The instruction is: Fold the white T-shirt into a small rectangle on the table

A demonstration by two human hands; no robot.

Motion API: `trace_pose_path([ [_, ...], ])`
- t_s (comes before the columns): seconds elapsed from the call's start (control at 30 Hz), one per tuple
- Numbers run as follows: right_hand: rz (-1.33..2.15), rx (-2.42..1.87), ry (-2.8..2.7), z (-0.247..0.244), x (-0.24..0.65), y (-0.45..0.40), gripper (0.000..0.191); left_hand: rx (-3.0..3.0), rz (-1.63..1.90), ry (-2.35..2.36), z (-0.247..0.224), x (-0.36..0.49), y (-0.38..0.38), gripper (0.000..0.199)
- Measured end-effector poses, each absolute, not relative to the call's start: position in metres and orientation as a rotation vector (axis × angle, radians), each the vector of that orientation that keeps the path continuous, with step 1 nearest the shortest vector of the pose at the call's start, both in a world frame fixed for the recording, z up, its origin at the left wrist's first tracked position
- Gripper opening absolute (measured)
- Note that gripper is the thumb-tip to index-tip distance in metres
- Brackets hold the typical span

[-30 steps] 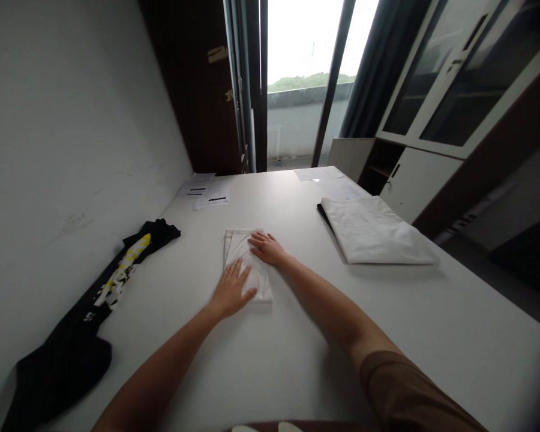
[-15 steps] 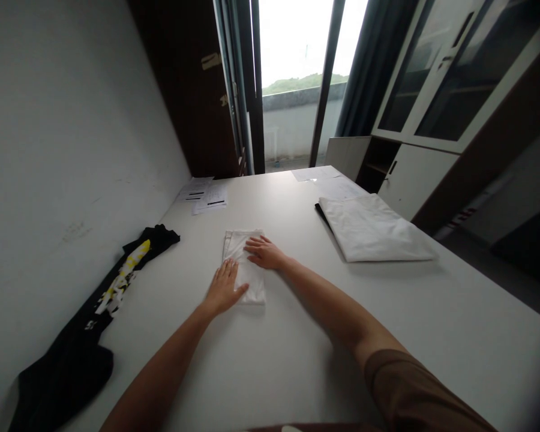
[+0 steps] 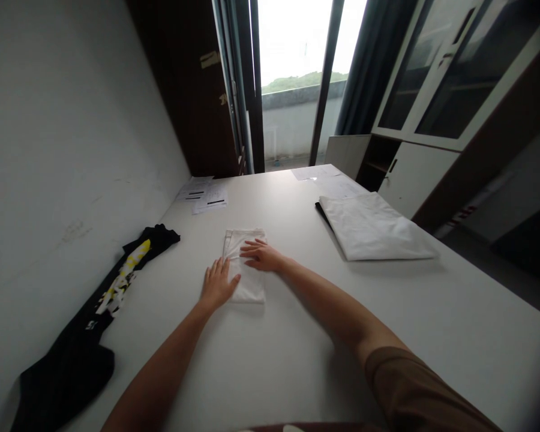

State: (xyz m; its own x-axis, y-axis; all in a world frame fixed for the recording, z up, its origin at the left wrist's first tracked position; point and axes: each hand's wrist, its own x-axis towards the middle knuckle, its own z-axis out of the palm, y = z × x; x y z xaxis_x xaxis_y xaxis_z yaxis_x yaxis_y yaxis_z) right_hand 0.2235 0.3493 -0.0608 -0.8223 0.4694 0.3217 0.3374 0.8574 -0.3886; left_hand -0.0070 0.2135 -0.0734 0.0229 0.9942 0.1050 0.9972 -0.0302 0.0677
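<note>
Left hand [image 3: 217, 284] slid leftward over soft, folded cloth [image 3: 251, 284].

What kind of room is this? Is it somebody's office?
It could be an office or workroom, but I can't be sure. There's a big white table, papers lying on it, and a tall cabinet with glass doors.

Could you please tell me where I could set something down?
Between the black garment and the small folded cloth, and between that cloth and the large white cloth. It is crowded where the left hand and right hand lie.
</note>
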Motion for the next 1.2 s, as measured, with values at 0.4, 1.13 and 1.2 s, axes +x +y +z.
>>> trace_pose_path([
  [0.4, 0.622, -0.579, -2.620, -0.059, 0.215, 0.344, 0.034, -2.274, -0.191, -2.185, -0.067, -0.005, 0.212, 0.076],
  [1.13, 0.749, -0.583, -2.576, -0.060, 0.203, 0.337, 0.028, -2.257, -0.215, -2.180, -0.063, -0.003, 0.211, 0.072],
  [1.2, 0.658, -0.672, -2.534, -0.060, 0.201, 0.336, 0.032, -2.256, -0.218, -2.181, -0.062, -0.003, 0.210, 0.072],
])
